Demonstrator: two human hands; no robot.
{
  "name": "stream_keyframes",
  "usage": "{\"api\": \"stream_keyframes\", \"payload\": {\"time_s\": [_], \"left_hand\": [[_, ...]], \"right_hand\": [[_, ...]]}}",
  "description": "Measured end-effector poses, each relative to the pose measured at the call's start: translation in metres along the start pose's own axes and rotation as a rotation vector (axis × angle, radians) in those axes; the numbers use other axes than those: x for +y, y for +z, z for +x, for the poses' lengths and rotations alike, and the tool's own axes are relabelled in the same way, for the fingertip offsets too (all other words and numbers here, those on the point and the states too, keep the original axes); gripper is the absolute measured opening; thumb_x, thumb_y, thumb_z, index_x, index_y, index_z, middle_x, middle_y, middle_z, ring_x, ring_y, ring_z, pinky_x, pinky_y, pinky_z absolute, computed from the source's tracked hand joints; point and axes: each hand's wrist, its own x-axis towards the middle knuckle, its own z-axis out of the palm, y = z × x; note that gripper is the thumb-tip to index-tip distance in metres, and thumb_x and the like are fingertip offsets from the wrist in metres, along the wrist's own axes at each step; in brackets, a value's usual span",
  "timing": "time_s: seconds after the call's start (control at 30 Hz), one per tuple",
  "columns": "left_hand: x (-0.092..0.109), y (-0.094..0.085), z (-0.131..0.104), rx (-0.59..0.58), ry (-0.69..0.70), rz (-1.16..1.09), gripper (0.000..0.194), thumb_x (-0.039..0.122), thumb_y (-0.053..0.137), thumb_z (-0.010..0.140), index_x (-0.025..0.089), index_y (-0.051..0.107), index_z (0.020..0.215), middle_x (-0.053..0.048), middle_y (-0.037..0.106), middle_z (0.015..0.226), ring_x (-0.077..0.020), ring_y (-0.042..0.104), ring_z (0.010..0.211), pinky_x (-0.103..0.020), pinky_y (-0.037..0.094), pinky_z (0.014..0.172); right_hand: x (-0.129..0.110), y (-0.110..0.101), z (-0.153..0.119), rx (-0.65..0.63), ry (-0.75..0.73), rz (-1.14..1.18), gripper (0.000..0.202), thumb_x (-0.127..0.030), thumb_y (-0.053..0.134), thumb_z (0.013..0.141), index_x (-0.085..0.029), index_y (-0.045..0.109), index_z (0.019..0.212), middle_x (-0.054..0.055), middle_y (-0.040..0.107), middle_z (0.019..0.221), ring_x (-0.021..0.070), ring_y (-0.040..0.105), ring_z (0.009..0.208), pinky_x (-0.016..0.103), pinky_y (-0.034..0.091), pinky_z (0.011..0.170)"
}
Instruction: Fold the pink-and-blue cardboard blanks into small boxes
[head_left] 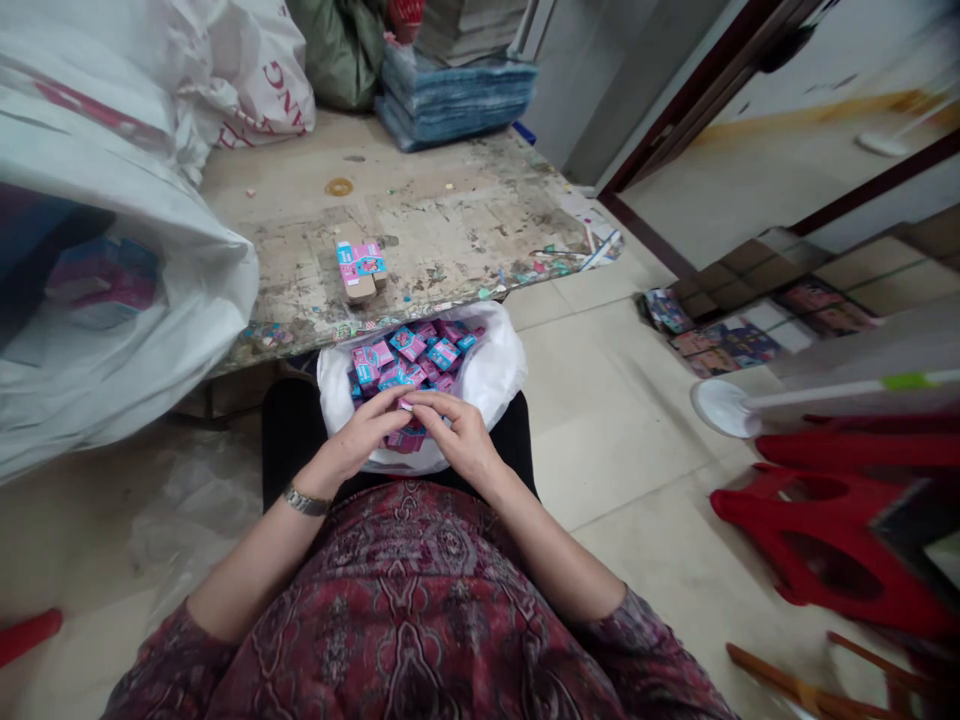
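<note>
sitting btwn hands (367,433) (460,438): sm box (406,405)

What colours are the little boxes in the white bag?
The little boxes are mostly pink and blue; head view.

Maroon patterned top (397,610) (silver wristband (306,501))
</note>
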Motion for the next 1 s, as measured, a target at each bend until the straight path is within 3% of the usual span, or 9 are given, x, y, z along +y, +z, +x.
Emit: {"api": "stream_keyframes", "payload": {"time_s": [0.13,0.23,0.33,0.4,0.53,0.77,0.9,1.0], "left_hand": [[-0.004,-0.003,0.004,0.014,0.023,0.106,0.058,0.023,0.077,0.074,0.026,0.066,0.131,-0.004,0.070,0.103,-0.0182,0.063,0.083,-0.029,0.055,0.068],[-0.003,-0.003,0.007,0.002,0.084,0.153,0.054,0.021,0.078,0.072,0.024,0.069,0.125,-0.005,0.071,0.113,-0.0214,0.065,0.098,-0.034,0.055,0.085],[-0.002,-0.002,0.008,-0.047,0.170,0.165,0.047,0.020,0.079,0.070,0.022,0.073,0.117,-0.006,0.071,0.123,-0.0244,0.062,0.118,-0.038,0.046,0.106],[-0.001,-0.001,0.008,-0.064,0.192,0.171,0.046,0.020,0.080,0.070,0.022,0.074,0.115,-0.006,0.071,0.125,-0.0250,0.060,0.123,-0.039,0.042,0.111],[0.000,0.002,0.005,-0.038,0.176,0.164,0.046,0.022,0.080,0.070,0.025,0.074,0.116,-0.004,0.073,0.121,-0.0248,0.062,0.118,-0.038,0.049,0.104],[0.002,0.002,0.002,0.033,0.053,0.087,0.053,0.025,0.079,0.074,0.025,0.070,0.126,-0.004,0.073,0.101,-0.0172,0.066,0.082,-0.027,0.056,0.067],[0.003,0.004,0.002,0.063,0.081,0.073,0.055,0.024,0.078,0.074,0.024,0.069,0.129,-0.005,0.073,0.111,-0.0181,0.066,0.086,-0.028,0.057,0.069],[0.007,0.006,0.002,0.075,0.131,0.106,0.053,0.023,0.077,0.074,0.023,0.069,0.127,-0.005,0.073,0.114,-0.0198,0.066,0.095,-0.030,0.057,0.079]], "right_hand": [[0.003,-0.001,-0.001,0.025,0.041,0.016,0.020,-0.032,0.064,0.092,-0.027,0.079,0.104,0.006,0.079,0.110,0.0217,0.073,0.107,0.042,0.056,0.100],[0.005,0.001,-0.002,0.069,0.074,0.019,0.020,-0.032,0.067,0.090,-0.027,0.079,0.104,0.004,0.079,0.108,0.0221,0.074,0.104,0.042,0.057,0.099],[0.005,0.002,-0.002,0.119,0.103,0.036,0.021,-0.031,0.067,0.089,-0.027,0.079,0.104,0.004,0.080,0.108,0.0226,0.075,0.102,0.042,0.058,0.096],[0.005,0.003,-0.002,0.139,0.113,0.055,0.020,-0.030,0.067,0.088,-0.027,0.080,0.103,0.004,0.080,0.107,0.0230,0.075,0.101,0.042,0.058,0.096],[0.005,0.002,-0.003,0.155,0.089,0.040,0.019,-0.030,0.066,0.088,-0.028,0.081,0.100,0.003,0.080,0.105,0.0231,0.075,0.100,0.042,0.058,0.096],[0.001,0.005,-0.006,0.087,-0.048,-0.063,0.024,-0.032,0.059,0.096,-0.029,0.079,0.108,0.005,0.078,0.111,0.0221,0.072,0.108,0.042,0.056,0.101],[0.000,0.009,-0.010,0.095,-0.102,-0.111,0.027,-0.030,0.058,0.097,-0.028,0.075,0.118,0.008,0.076,0.120,0.0228,0.068,0.117,0.045,0.052,0.107],[0.001,0.010,-0.013,0.094,-0.100,-0.120,0.030,-0.029,0.057,0.098,-0.031,0.073,0.122,0.007,0.073,0.126,0.0227,0.066,0.122,0.045,0.051,0.110]]}}
